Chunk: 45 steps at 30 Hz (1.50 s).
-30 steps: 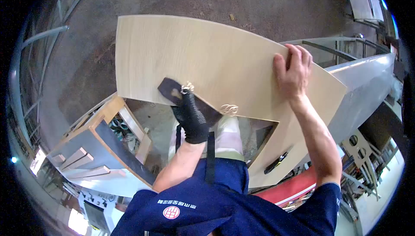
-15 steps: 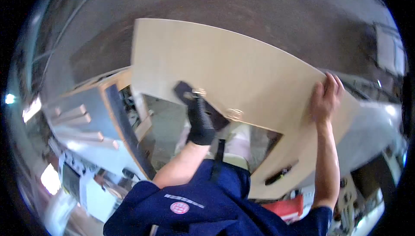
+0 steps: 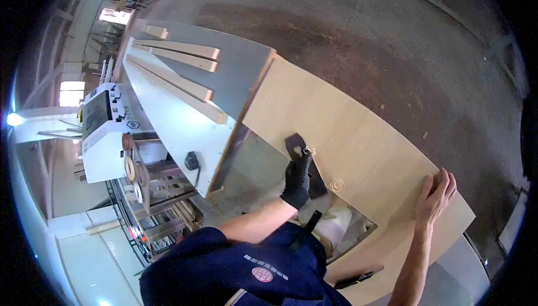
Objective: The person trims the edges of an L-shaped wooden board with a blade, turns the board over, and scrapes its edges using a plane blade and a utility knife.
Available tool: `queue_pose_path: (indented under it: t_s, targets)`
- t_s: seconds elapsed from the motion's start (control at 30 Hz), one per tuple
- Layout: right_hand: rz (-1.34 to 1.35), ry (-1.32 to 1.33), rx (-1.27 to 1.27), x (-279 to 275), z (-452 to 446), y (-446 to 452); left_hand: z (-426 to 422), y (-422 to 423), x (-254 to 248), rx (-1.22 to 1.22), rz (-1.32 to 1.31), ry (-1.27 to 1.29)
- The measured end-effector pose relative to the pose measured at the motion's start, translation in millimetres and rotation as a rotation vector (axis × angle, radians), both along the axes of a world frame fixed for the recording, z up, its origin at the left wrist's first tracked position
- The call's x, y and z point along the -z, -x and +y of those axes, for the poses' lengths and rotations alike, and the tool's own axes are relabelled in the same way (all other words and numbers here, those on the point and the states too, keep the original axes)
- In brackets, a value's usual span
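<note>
My left hand (image 3: 298,180), in a black glove, is closed around a dark hand plane (image 3: 317,181) at the near edge of a pale wooden panel (image 3: 347,132). Curled wood shavings (image 3: 336,185) lie by that edge beside the plane, with a few more at its mouth. My bare right hand (image 3: 436,199) rests on the panel near its far right edge, fingers stretched out, holding no tool. Below it, on the panel's near arm past a cutout, lies a black utility knife (image 3: 358,278).
A bench with a grey and white top (image 3: 168,99) stands at left, bearing several wood strips (image 3: 174,79) and a black tape measure or similar small item (image 3: 192,161). Beyond it are a white machine (image 3: 106,132) and a rack of offcuts (image 3: 168,222). Concrete floor (image 3: 358,43) lies beyond.
My view has swung left, so the bench and machine show more and the panel sits lower right. Both hands keep about the same places on the plane and panel.
</note>
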State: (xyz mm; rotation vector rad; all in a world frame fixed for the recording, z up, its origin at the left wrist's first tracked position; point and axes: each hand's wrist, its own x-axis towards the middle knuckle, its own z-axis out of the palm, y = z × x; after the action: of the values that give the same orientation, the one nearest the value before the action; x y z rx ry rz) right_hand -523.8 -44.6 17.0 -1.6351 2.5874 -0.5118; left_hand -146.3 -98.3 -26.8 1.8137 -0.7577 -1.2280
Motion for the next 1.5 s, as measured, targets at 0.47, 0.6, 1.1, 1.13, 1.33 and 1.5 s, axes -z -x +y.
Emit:
queue_pose_path:
  t_s: [0.47, 0.6, 1.1, 1.13, 1.33, 1.5]
  targets:
    - [-0.003, 0.03, -0.089, 9.9, -36.2, -89.1, -18.1, -91.5, -19.6, -0.117, 0.186, -0.175]
    - [0.008, -0.012, -0.215, -16.3, -27.0, -65.2, -20.6, -82.9, -34.1, -0.194, 0.407, -0.098]
    - [-0.01, -0.024, -0.127, 1.5, -0.7, -43.3, 5.7, -95.9, -12.8, -0.233, 0.423, -0.058]
    - [-0.023, -0.001, -0.195, 1.4, -2.9, -41.5, 11.6, -90.1, -16.1, -0.237, 0.461, -0.073]
    - [0.111, -0.002, -0.18, 10.1, 5.3, -39.4, 39.4, -82.7, -24.2, -0.113, 0.509, -0.127]
    - [0.105, -0.001, -0.152, 6.3, 3.0, -45.2, 49.4, -101.8, -9.0, -0.129, 0.683, -0.177]
